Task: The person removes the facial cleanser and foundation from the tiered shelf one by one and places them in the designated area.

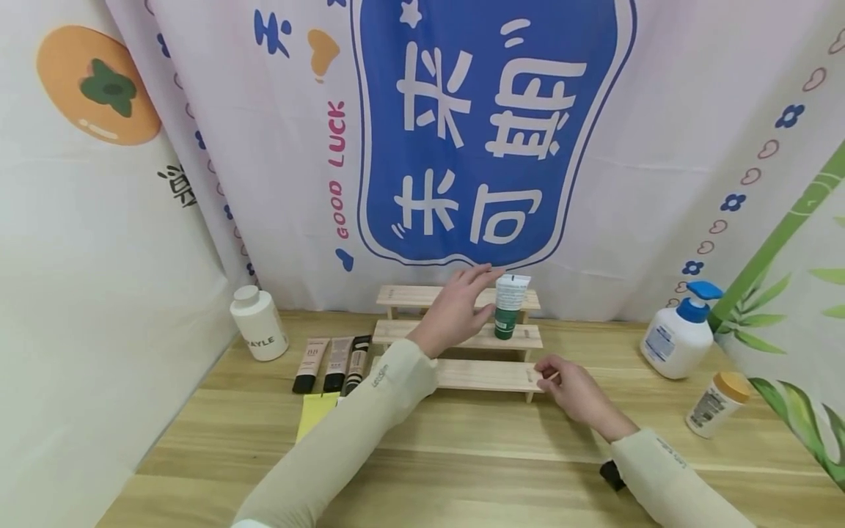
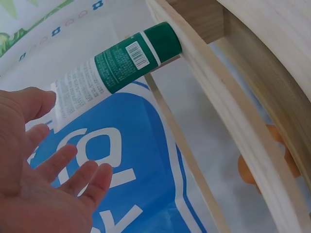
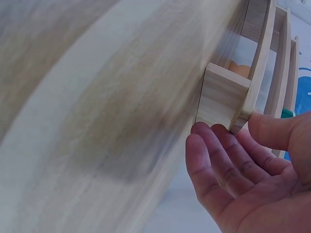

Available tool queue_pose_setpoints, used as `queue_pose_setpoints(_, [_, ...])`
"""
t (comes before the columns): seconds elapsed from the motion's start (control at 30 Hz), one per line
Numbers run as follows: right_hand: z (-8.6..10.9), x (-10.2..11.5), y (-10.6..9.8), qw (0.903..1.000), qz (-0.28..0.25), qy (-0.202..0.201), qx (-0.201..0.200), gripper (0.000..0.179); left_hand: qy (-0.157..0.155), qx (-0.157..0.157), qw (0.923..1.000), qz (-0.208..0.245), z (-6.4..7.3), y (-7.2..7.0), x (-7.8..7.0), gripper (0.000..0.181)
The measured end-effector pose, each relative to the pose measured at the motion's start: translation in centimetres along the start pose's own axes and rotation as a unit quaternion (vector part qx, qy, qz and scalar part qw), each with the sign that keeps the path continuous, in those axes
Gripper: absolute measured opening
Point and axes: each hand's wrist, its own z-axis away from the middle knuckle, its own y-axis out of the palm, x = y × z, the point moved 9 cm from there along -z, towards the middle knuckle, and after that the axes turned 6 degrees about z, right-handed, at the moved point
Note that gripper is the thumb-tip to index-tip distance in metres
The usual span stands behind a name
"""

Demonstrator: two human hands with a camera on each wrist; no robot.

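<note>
A three-step wooden display stand stands on the table. On its middle step a green-and-white squeeze tube is upright, cap down. My left hand is beside the tube's upper end, fingers spread and holding nothing; in the left wrist view the left thumb is right at the white end of the tube. At the right end of the lowest step, my right hand pinches the corner of the board, thumb against its edge and fingers curled below.
To the left lie several cosmetic tubes and a yellow item, near a white bottle. At right stand a blue-topped pump bottle and an orange-capped bottle. A black object lies partly under the right sleeve.
</note>
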Motion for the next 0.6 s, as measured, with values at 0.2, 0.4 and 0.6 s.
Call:
queue_pose_setpoints(0.2, [-0.1, -0.1, 0.0, 1.0000, 0.007, -0.001, 0.002, 0.018, 0.010, -0.011, 0.9999, -0.004, -0.2, 0.3, 0.2, 0.057])
queue_pose_setpoints(0.4, [-0.1, -0.1, 0.0, 0.9999, 0.012, -0.002, 0.005, 0.019, 0.003, -0.033, 0.9992, 0.023, -0.4, 0.5, 0.2, 0.049])
queue_pose_setpoints(0.6, [0.0, 0.1, -0.1, 0.9999, 0.010, 0.008, 0.007, 0.019, -0.024, -0.058, 0.9968, 0.049, -0.6, 1.3, 0.1, 0.041])
